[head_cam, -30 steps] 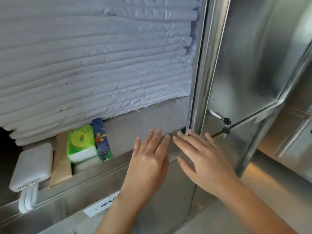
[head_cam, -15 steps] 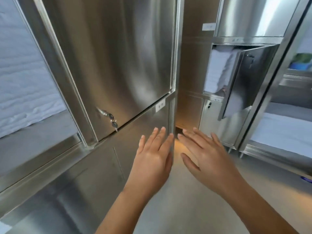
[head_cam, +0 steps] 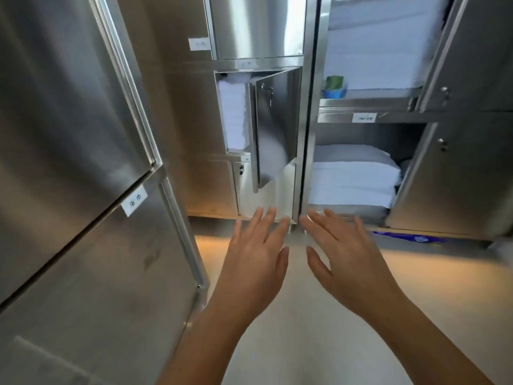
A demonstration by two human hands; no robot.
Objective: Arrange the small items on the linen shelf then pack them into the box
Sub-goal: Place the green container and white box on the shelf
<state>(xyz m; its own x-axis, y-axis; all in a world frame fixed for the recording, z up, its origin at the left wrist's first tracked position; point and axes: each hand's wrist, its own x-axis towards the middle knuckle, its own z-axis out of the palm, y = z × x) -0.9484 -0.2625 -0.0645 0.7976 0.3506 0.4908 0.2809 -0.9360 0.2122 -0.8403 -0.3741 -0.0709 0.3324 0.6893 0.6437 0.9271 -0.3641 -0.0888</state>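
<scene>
Head cam: my left hand and right hand float side by side, fingers spread, holding nothing, below the half-open stainless steel cabinet door. Right of that door, a small green-and-blue item sits beside folded white linens. No box in sight, so packing hasn't started, I reckon.

The upper steel shelf on the right carries a tall stack of folded white linen, with a small green and blue item just beside it. The lower shelf holds more folded white linen.
</scene>
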